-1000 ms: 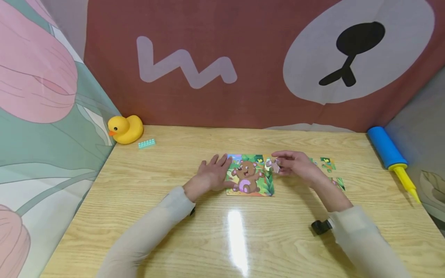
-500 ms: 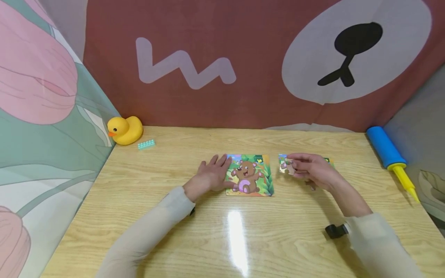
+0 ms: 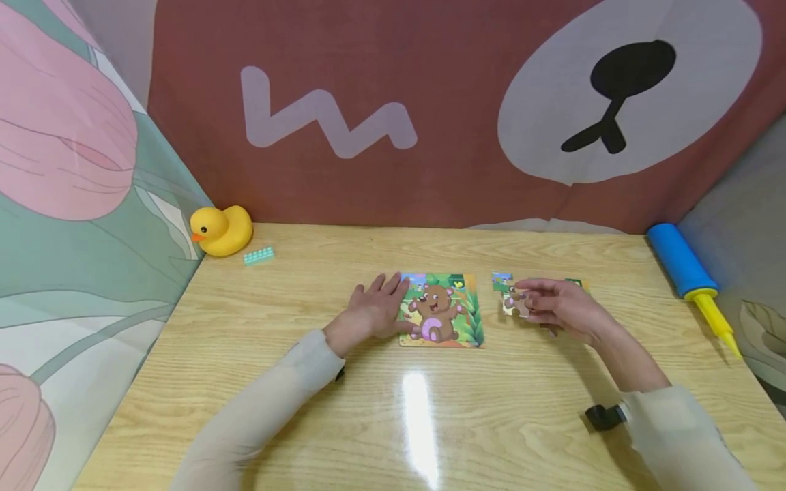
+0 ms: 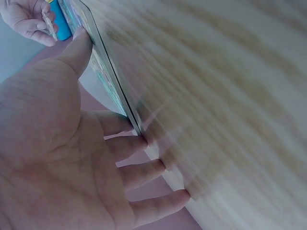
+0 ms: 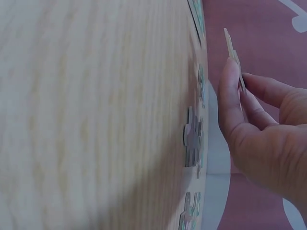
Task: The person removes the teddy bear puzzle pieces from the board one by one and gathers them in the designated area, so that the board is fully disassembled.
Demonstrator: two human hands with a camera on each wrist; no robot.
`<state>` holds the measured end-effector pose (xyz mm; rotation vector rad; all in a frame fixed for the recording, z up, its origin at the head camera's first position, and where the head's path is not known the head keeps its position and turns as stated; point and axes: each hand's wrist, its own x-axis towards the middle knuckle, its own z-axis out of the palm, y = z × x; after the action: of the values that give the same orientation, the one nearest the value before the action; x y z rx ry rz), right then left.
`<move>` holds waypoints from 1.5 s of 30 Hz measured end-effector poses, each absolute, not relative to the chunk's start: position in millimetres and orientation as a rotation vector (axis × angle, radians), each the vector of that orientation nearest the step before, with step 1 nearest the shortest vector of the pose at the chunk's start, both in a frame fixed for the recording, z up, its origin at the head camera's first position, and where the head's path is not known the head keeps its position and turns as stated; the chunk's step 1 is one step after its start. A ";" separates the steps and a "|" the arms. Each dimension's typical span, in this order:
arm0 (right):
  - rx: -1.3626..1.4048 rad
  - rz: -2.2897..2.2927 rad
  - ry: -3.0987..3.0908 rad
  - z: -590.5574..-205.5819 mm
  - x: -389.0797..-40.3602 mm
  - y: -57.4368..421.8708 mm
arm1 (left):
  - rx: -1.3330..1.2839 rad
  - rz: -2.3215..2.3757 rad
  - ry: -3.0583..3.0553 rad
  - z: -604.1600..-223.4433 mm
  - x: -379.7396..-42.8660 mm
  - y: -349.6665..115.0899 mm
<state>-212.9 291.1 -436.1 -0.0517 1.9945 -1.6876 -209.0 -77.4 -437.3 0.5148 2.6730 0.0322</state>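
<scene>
My left hand point(image 3: 371, 310) lies spread at the left edge of a bear picture puzzle board point(image 3: 436, 314), fingertips and thumb over its rim. In the left wrist view, the fingers point(image 4: 153, 175) are straight and meet the tabletop beside the board. To the right, my right hand point(image 3: 565, 310) pinches a puzzle piece point(image 3: 513, 302) between thumb and fingers. Seen from the right wrist, that piece point(image 5: 234, 55) stands tilted, edge-on, above the table. Another puzzle piece point(image 3: 501, 279) lies just behind it. More loose pieces point(image 5: 192, 139) lie beneath the right hand, partly hidden from the head view.
At the back left are a yellow rubber duck point(image 3: 222, 230) and a small turquoise building brick point(image 3: 258, 256). A blue and yellow hand pump point(image 3: 684, 266) lies along the right side. Printed fabric walls point(image 3: 344, 184) bound the wooden table point(image 3: 295, 423).
My right hand has drawn back rightward from the board with the puzzle piece, then slightly toward me. The left hand has stayed in place.
</scene>
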 end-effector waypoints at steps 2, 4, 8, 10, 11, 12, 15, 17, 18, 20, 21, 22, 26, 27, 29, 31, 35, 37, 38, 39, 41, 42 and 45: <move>-0.049 -1.688 1.994 -437.7 -212.5 289.9 | 0.514 0.036 2.673 -437.2 -208.7 -77.6; -0.045 -1.667 2.018 -439.6 -212.3 288.8 | 0.513 0.041 2.672 -437.3 -208.5 -77.6; -0.062 -1.592 2.093 -442.2 -211.3 286.2 | 0.510 0.054 2.669 -437.3 -208.4 -77.2; -0.072 -1.553 2.125 -443.0 -210.7 285.3 | 0.514 0.056 2.669 -437.2 -208.4 -77.0; -0.078 -1.539 2.135 -443.2 -210.5 284.7 | 0.516 0.055 2.670 -437.3 -208.4 -76.9; -0.080 -1.528 2.140 -443.4 -210.4 284.2 | 0.517 0.055 2.670 -437.3 -208.3 -76.8; -0.081 -1.509 2.151 -444.4 -210.3 283.3 | 0.520 0.053 2.673 -438.0 -208.3 -76.9; -0.085 -1.505 2.152 -445.2 -210.2 282.7 | 0.519 0.051 2.674 -438.4 -208.2 -77.1; -0.089 -1.502 2.157 -445.6 -210.1 282.4 | 0.518 0.051 2.674 -438.6 -208.2 -77.1; -0.093 -1.496 2.168 -445.9 -209.6 281.6 | 0.518 0.050 2.674 -438.9 -208.3 -77.1; -0.096 -1.492 2.174 -445.8 -209.3 281.0 | 0.519 0.049 2.673 -438.9 -208.2 -77.0; -0.095 -1.487 2.181 -445.5 -209.0 280.3 | 0.519 0.047 2.673 -438.8 -208.2 -77.0; -0.108 -1.459 2.215 -442.2 -207.7 279.1 | 0.520 0.045 2.673 -438.8 -208.4 -76.8; -0.109 -1.449 2.223 -441.3 -207.6 279.5 | 0.519 0.044 2.673 -438.7 -208.3 -76.8; -0.109 -1.432 2.231 -439.4 -207.7 280.7 | 0.519 0.043 2.673 -438.7 -208.2 -76.8; -0.103 -1.414 2.237 -437.7 -208.1 282.0 | 0.521 0.042 2.676 -438.9 -208.1 -77.0; -0.105 -1.398 2.231 -435.0 -208.4 284.9 | 0.525 0.038 2.680 -439.1 -208.4 -77.3; -0.108 -1.390 2.233 -433.6 -207.9 287.0 | 0.526 0.038 2.681 -438.9 -208.6 -77.4; -0.112 -1.385 2.233 -432.7 -207.5 287.8 | 0.525 0.037 2.681 -438.7 -208.7 -77.4; -0.107 -1.381 2.232 -432.0 -207.2 288.6 | 0.525 0.035 2.681 -438.4 -208.8 -77.4; -0.112 -1.373 2.235 -430.4 -206.2 290.2 | 0.521 0.034 2.681 -438.1 -209.1 -77.4; -0.112 -1.368 2.234 -429.6 -205.6 290.6 | 0.520 0.033 2.681 -438.1 -209.1 -77.4; -0.115 -1.370 2.235 -428.6 -204.5 291.4 | 0.519 0.035 2.681 -438.3 -209.0 -77.6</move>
<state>-204.5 291.4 -428.6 -0.1152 2.2351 -1.3697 -209.0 -77.6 -438.3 0.5188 2.6808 0.0347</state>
